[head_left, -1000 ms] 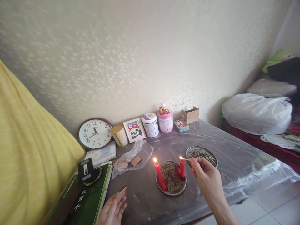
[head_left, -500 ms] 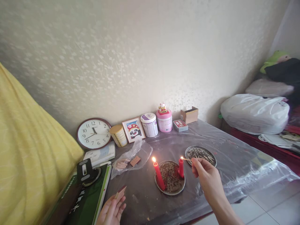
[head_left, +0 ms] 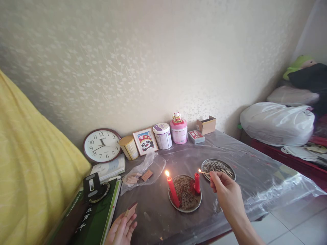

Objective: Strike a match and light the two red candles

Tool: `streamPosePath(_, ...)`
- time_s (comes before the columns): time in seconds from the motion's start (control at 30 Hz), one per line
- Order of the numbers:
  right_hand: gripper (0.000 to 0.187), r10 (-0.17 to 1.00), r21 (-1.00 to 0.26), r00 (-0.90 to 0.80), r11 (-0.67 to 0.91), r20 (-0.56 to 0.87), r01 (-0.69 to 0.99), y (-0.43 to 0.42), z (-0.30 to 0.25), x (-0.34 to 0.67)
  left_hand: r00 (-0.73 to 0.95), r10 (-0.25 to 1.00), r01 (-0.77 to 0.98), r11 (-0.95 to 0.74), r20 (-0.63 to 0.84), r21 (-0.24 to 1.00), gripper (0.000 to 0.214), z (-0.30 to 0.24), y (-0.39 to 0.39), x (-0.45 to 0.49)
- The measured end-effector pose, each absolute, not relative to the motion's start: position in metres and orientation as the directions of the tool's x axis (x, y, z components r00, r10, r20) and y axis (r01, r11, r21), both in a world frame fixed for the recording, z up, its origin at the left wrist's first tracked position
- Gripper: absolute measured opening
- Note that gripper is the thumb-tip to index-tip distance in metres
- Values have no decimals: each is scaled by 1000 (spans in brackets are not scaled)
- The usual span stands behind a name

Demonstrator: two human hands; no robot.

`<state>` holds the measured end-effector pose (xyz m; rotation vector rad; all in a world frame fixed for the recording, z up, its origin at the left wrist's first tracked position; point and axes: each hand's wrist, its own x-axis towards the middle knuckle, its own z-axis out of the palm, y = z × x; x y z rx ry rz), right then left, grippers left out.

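My right hand [head_left: 224, 192] pinches a burning match [head_left: 203, 172], its flame just right of the short red candle [head_left: 197, 182]. That candle stands on a round metal plate [head_left: 185, 208] beside a taller, leaning red candle [head_left: 173, 191] that is lit. I see no flame on the short candle itself. My left hand [head_left: 122, 228] at the bottom edge holds a small matchbox [head_left: 130, 209] between its fingers. A second metal plate [head_left: 218, 165] with spent matches lies behind my right hand.
A plastic sheet covers the table [head_left: 245, 177]. Along the wall stand a clock [head_left: 102, 145], tins [head_left: 162, 135], a framed picture [head_left: 145, 141] and a small cardboard box [head_left: 206, 124]. A crumpled plastic bag [head_left: 145, 170] and green books [head_left: 97, 212] lie left. A yellow cloth [head_left: 30, 170] hangs at far left.
My right hand has drawn the burning match slightly right, away from the short candle's wick. My left hand has stayed put.
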<state>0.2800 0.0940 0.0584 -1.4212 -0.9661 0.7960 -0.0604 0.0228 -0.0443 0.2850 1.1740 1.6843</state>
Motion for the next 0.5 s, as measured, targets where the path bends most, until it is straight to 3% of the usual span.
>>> streamPosePath(0.5,34,933,-998,354,57,60,21,90,62,276,-446,835,-593,-6,-323,805,41,-38,23,-56)
